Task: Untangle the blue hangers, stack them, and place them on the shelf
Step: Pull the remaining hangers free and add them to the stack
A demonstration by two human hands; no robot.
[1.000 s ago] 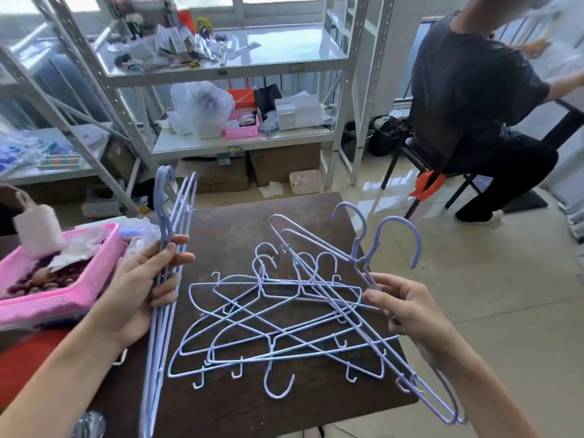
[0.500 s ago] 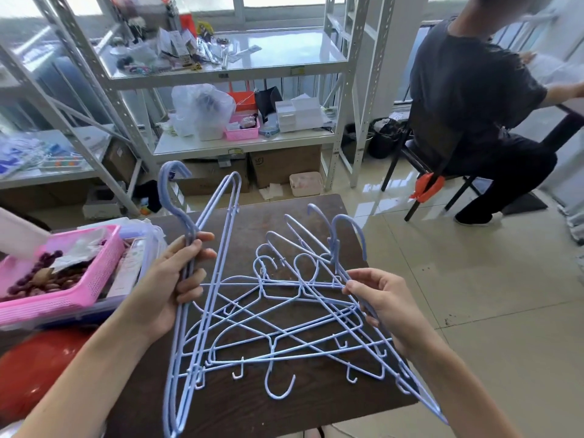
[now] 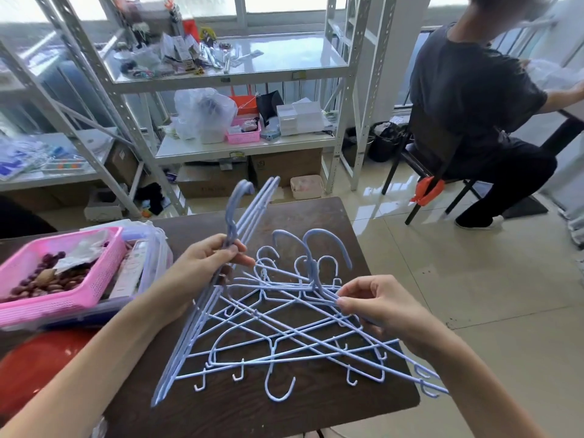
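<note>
A tangle of light blue wire hangers [image 3: 268, 330] lies on the dark brown table [image 3: 319, 216]. My left hand [image 3: 208, 263] grips a stacked bundle of blue hangers [image 3: 249, 207] by the necks, held edge-on and tilted over the pile's left side. My right hand [image 3: 376, 308] pinches two hangers [image 3: 316, 251] just below their raised hooks, at the right of the pile; their long bars run down past my wrist. The white metal shelf unit [image 3: 252, 147] stands beyond the table.
A pink basket [image 3: 79, 295] of nuts and dark fruit rests on a clear box at the table's left. A red round object [image 3: 38, 365] sits low at left. A seated person [image 3: 474, 115] on a chair occupies the right, over tiled floor.
My left hand has swung the stacked bundle right, over the pile. My right hand has drawn its two hangers left and lower, towards the bundle.
</note>
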